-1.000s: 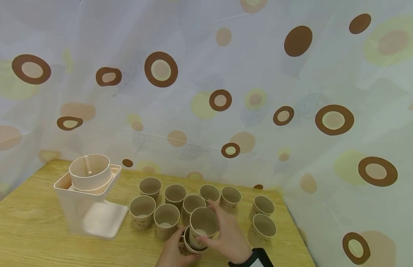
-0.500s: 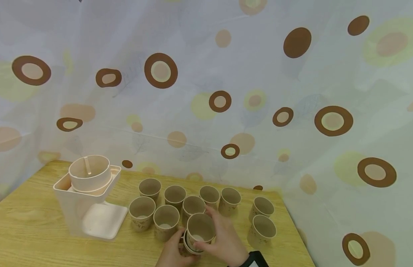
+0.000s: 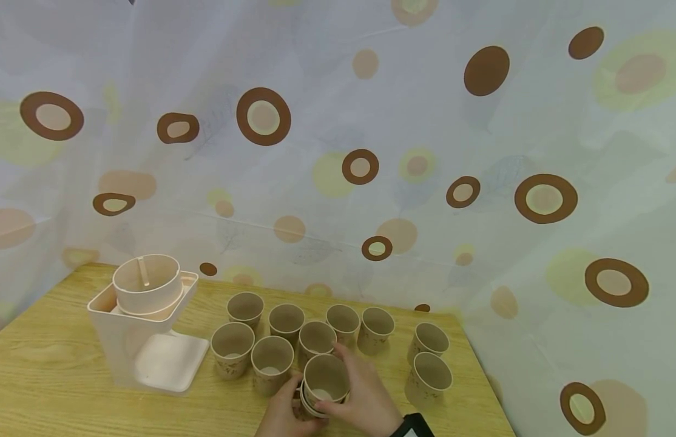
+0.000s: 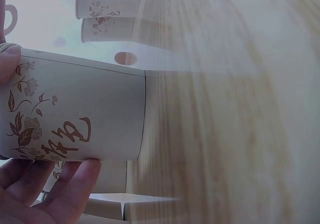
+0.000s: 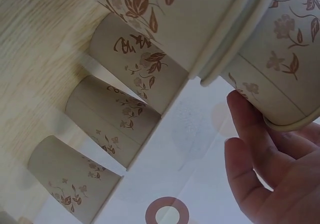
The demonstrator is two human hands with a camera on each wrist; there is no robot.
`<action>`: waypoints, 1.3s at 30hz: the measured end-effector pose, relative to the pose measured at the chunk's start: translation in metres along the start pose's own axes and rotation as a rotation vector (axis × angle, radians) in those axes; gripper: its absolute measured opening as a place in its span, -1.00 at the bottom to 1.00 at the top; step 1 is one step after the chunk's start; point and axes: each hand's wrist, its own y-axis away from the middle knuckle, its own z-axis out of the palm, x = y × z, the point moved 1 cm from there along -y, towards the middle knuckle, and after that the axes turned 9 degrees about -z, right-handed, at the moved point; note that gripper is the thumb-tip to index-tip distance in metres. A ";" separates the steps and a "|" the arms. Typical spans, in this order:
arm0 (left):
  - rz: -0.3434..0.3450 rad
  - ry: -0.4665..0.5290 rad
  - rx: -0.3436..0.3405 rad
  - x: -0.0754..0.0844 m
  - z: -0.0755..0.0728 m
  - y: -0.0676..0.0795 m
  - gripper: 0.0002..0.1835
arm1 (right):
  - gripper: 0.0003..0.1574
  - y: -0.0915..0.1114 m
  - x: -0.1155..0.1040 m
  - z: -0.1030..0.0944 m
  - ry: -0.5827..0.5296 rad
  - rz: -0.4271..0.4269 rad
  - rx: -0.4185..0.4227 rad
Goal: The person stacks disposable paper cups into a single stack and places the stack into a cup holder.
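Note:
In the head view my left hand (image 3: 286, 414) grips a paper cup (image 4: 75, 109) printed with brown flowers and lettering, steadying it near the table's front. My right hand (image 3: 368, 391) holds another paper cup (image 3: 326, 379) by its side, thumb at the front and fingers behind. This cup sits partway inside the left hand's cup, mouth up. Seen from the right wrist, two rims lie together just below the right hand's flowered cup (image 5: 285, 59). The left wrist view has the left fingers (image 4: 82, 179) under the cup's side.
Several upright paper cups (image 3: 272, 358) crowd just behind the hands. Two more cups (image 3: 429, 371) stand at the right. At the left is a white plastic holder (image 3: 114, 340) with a round piece on top, on the wooden table (image 3: 54, 364). A patterned sheet (image 3: 316, 121) hangs behind.
My right hand has lowered its cup down and slightly left, deeper into the cup in my left hand. The left hand has stayed nearly still.

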 end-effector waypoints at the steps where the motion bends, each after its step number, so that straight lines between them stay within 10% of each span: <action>1: -0.007 0.001 -0.003 0.000 0.000 0.000 -0.20 | 0.08 0.000 0.000 0.001 0.001 0.001 -0.002; 39: -0.005 -0.032 -0.011 -0.003 -0.001 -0.002 -0.19 | 0.11 0.006 0.009 0.011 -0.062 0.045 -0.072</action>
